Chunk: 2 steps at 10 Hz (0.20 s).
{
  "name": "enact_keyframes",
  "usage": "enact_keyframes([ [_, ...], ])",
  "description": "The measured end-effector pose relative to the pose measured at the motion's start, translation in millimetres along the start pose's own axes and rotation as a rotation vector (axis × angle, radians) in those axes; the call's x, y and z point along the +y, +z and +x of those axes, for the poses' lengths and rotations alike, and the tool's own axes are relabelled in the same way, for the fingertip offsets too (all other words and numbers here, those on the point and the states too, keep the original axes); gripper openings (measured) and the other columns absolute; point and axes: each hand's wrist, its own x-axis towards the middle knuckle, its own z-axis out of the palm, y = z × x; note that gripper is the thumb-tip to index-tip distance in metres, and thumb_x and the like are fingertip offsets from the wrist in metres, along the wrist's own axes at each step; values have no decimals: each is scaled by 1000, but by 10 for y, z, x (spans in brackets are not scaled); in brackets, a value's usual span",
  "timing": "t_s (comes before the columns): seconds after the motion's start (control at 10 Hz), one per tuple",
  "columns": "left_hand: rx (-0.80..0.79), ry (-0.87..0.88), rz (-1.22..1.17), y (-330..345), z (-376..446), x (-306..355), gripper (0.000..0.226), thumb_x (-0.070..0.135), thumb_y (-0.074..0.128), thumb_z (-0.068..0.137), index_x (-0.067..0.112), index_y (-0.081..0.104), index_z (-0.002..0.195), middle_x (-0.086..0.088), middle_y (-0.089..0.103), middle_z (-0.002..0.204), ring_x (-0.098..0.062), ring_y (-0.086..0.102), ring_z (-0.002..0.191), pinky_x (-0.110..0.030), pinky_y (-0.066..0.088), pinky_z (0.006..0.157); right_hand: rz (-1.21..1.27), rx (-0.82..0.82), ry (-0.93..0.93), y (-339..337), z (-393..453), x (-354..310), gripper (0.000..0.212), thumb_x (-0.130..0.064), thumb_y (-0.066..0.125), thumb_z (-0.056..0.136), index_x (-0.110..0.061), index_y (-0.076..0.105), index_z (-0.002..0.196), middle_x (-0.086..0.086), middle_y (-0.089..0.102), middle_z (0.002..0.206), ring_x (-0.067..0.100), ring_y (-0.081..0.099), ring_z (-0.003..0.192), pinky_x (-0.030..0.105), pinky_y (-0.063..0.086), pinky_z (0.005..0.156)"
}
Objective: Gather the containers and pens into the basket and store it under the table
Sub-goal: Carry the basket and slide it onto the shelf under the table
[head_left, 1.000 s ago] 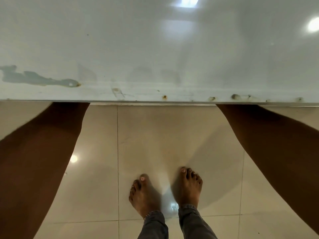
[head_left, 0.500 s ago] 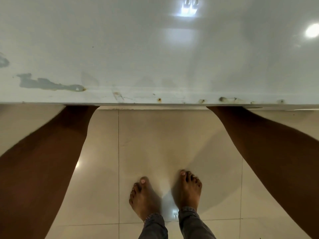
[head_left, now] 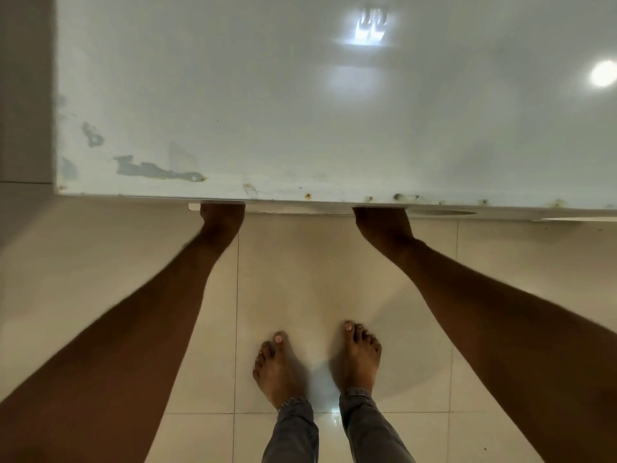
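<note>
Both my arms reach under the front edge of the white table (head_left: 300,128). Only the back of my left hand (head_left: 222,215) and of my right hand (head_left: 380,222) shows; the fingers are hidden beneath the tabletop. A thin pale strip (head_left: 300,212) runs just under the edge between the two hands, with a white corner (head_left: 193,207) beside my left hand; it may be the basket's rim. I see no containers or pens. What either hand holds is hidden.
The tabletop is chipped and stained along its front edge, and its left corner (head_left: 58,188) is in view. My bare feet (head_left: 317,362) stand on beige floor tiles (head_left: 100,262) below. Two pale oval shapes (head_left: 440,212) show under the table at the right.
My arms have drawn back from under the table, so the wrists and the backs of both hands now show. The view has shifted, bringing the table's left corner into sight.
</note>
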Motion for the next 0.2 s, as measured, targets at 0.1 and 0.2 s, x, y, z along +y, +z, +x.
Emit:
enact_keyframes([
  [0.1, -10, -73, -117, 196, -44, -192, 48, 25, 46, 83, 25, 49, 131, -5, 59, 110, -29, 57, 96, -41, 45, 81, -23, 127, -124, 14, -80, 137, 71, -20, 68, 81, -17, 39, 145, 14, 59, 136, 39, 60, 117, 49, 47, 99],
  [0.2, 48, 133, -26, -835, -232, 560, 57, 31, 43, 91, 29, 24, 144, -19, 59, 134, -36, 54, 120, -48, 40, 94, -45, 176, -295, -1269, -392, -686, 70, -21, 55, 96, -15, 20, 156, 20, 48, 151, 45, 52, 136, 54, 40, 110],
])
